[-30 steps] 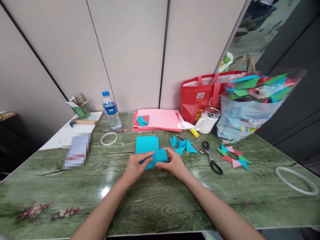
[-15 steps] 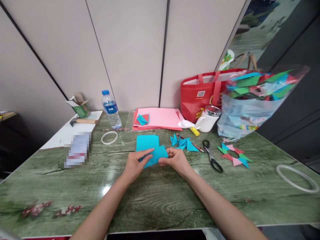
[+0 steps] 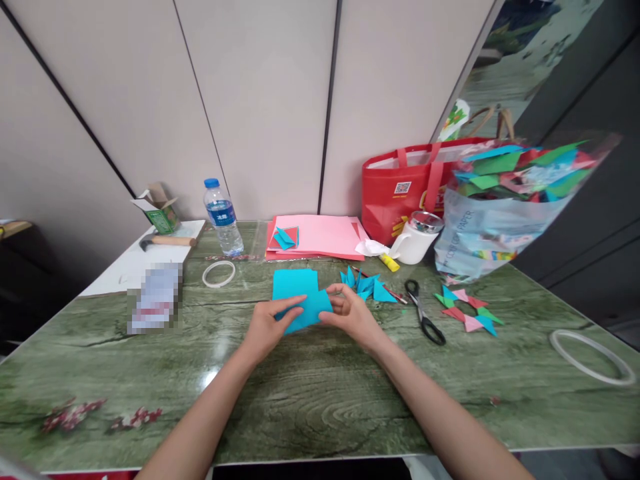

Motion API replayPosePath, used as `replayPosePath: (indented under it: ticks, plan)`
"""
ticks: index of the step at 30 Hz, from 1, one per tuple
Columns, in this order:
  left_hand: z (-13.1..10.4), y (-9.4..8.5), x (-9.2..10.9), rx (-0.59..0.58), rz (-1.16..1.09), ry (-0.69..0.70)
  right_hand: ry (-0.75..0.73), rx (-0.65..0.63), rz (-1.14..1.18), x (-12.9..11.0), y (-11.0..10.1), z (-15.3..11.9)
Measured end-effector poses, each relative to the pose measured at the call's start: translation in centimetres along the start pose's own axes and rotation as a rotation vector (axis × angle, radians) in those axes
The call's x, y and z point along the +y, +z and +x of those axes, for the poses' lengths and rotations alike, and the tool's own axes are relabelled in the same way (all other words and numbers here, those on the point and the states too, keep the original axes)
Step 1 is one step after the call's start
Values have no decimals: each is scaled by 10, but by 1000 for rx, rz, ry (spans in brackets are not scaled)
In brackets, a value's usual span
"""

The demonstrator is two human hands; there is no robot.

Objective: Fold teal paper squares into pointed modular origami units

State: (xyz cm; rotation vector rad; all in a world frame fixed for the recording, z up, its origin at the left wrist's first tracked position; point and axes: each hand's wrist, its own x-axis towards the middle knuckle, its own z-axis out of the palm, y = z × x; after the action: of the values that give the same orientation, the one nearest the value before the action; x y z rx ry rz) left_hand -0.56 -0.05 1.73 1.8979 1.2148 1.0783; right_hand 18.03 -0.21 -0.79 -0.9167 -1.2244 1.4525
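Observation:
A folded blue paper [image 3: 311, 309] is held low over the table, tilted, between both hands. My left hand [image 3: 269, 325] pinches its left side between thumb and fingers. At its right edge my right hand [image 3: 350, 316] grips it with the thumb in front and curled fingers behind. Behind the held piece, a stack of blue paper sheets [image 3: 294, 281] lies flat, partly covered by it. Folded blue paper pieces [image 3: 366, 285] sit in a small pile just beyond my right hand.
Scissors [image 3: 424, 312] and a multicoloured paper ring [image 3: 469, 312] lie to the right. Pink sheets [image 3: 325, 237], a white mug [image 3: 417, 239], a red bag [image 3: 387, 200] and a water bottle [image 3: 223, 220] stand or lie behind. A hammer [image 3: 167, 241] is at left.
My right hand has shifted slightly and its upper fingers have risen at the paper's right edge. The held paper has moved slightly left and its angle has changed a little.

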Motion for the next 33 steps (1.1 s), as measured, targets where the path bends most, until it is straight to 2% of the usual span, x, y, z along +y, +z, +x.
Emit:
replayPosePath:
  ticks: [4, 10, 16, 21, 25, 29, 33]
  plan:
    - [-1, 3, -4, -96, -11, 5, -150, 29, -155, -1, 3, -1]
    - [-3, 5, -4, -248, -65, 15, -208, 36, -386, -1, 4, -2]
    - [-4, 6, -7, -234, -55, -5, -200, -43, -579, 0, 0, -3]
    - [-2, 4, -6, -208, -58, -32, -196, -40, -572, 0, -2, -3]
    - [1, 2, -1, -132, -159, -193, -197, 51, -537, -1, -2, -2]
    - [0, 5, 2, -157, -399, -345, -206, 172, -535, 1, -3, 0]
    - [-4, 13, 1, -181, -495, -424, -222, 235, -538, 1, -3, -1]
